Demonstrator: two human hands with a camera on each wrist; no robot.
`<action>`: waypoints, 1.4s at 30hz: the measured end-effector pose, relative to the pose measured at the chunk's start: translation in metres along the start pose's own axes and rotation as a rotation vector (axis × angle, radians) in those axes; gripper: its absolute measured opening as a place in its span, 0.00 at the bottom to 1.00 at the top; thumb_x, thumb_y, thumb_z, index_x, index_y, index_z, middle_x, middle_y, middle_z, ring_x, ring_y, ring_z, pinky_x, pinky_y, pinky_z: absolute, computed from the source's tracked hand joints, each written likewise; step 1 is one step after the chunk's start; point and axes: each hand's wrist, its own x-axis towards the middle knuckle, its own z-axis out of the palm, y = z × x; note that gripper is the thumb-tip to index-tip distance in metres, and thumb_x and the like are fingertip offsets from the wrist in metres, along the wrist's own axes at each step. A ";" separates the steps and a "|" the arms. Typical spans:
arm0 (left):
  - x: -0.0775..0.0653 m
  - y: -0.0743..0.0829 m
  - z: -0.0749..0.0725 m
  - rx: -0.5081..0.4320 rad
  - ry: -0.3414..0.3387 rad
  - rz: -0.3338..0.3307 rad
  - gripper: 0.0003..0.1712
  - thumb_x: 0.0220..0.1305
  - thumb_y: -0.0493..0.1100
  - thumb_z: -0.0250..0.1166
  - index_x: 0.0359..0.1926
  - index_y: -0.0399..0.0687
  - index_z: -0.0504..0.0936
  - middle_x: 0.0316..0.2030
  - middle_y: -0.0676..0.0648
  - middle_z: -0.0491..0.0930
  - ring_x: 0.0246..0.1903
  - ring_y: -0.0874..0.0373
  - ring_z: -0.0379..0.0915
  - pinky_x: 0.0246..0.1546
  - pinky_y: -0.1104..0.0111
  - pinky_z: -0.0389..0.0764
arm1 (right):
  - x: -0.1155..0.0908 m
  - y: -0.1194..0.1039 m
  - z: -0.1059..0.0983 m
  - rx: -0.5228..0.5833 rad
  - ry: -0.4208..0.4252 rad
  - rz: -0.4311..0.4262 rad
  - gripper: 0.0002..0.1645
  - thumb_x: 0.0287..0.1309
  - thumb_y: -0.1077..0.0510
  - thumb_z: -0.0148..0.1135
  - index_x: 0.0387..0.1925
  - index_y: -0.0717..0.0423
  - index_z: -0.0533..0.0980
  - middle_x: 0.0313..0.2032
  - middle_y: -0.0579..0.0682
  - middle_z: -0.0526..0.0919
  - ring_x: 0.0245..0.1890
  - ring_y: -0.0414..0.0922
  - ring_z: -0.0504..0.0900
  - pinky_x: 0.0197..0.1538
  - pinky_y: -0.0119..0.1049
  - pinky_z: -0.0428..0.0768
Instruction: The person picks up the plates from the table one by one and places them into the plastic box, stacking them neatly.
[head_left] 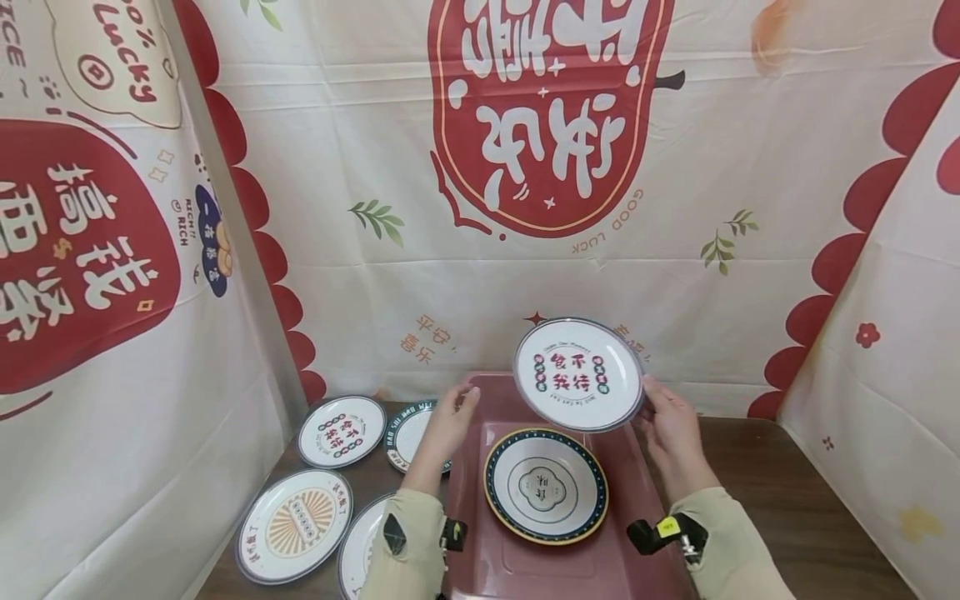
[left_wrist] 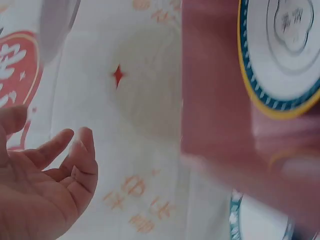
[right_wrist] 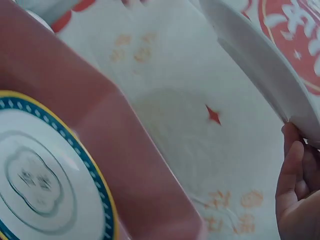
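Observation:
My right hand [head_left: 672, 429] pinches the right rim of a white plate [head_left: 577, 375] with red lettering, held up over the far end of a pink plastic bin [head_left: 495, 567]. In the right wrist view the raised plate [right_wrist: 265, 60] shows edge-on, my fingers [right_wrist: 295, 170] at its rim. Left of the raised plate, my left hand [head_left: 444, 433] is over the bin's left side, holding nothing. Its fingers are relaxed and apart in the left wrist view. Inside the bin lies a plate with a dark green band and yellow rim [head_left: 546, 487].
On the dark wooden table [head_left: 817, 500], left of the bin, lie a plate with red lettering [head_left: 342, 431], a green-rimmed plate [head_left: 408, 433], a sunburst plate [head_left: 295, 527] and another white plate [head_left: 360, 550], partly behind my left arm. Printed cloth [head_left: 337, 292] hangs behind and at both sides.

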 end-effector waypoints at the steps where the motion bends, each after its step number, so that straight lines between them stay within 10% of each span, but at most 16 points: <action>1: 0.001 0.000 0.005 -0.014 -0.004 -0.011 0.36 0.69 0.62 0.42 0.62 0.39 0.66 0.53 0.35 0.72 0.53 0.40 0.68 0.54 0.47 0.67 | -0.002 0.005 0.003 -0.018 -0.007 0.007 0.09 0.61 0.50 0.56 0.30 0.44 0.80 0.29 0.41 0.83 0.30 0.35 0.79 0.35 0.26 0.77; 10: 0.003 -0.018 0.036 -0.198 0.031 -0.179 0.36 0.66 0.68 0.37 0.48 0.44 0.75 0.33 0.47 0.77 0.34 0.57 0.73 0.38 0.60 0.75 | -0.006 0.045 0.012 -0.092 -0.015 0.052 0.10 0.64 0.53 0.54 0.42 0.53 0.76 0.27 0.39 0.82 0.31 0.34 0.79 0.38 0.27 0.77; 18: 0.001 -0.043 0.051 -0.206 0.071 -0.247 0.35 0.68 0.64 0.41 0.55 0.41 0.74 0.41 0.41 0.79 0.46 0.47 0.74 0.50 0.50 0.71 | -0.003 0.069 -0.003 -0.207 -0.008 0.133 0.32 0.64 0.48 0.53 0.63 0.64 0.64 0.29 0.38 0.81 0.32 0.34 0.79 0.39 0.28 0.77; 29: 0.001 -0.056 0.071 -0.051 0.100 -0.213 0.35 0.66 0.68 0.40 0.57 0.49 0.75 0.51 0.45 0.77 0.54 0.46 0.69 0.55 0.50 0.67 | -0.003 0.077 -0.008 -0.302 0.008 0.106 0.32 0.65 0.49 0.52 0.62 0.65 0.64 0.27 0.40 0.78 0.27 0.35 0.76 0.34 0.28 0.77; 42: 0.004 -0.060 0.083 0.001 0.103 -0.221 0.24 0.67 0.49 0.51 0.61 0.46 0.71 0.57 0.44 0.72 0.55 0.49 0.70 0.53 0.56 0.71 | -0.001 0.086 -0.006 -0.569 0.081 -0.020 0.25 0.67 0.48 0.47 0.51 0.66 0.72 0.26 0.47 0.71 0.23 0.38 0.71 0.28 0.31 0.76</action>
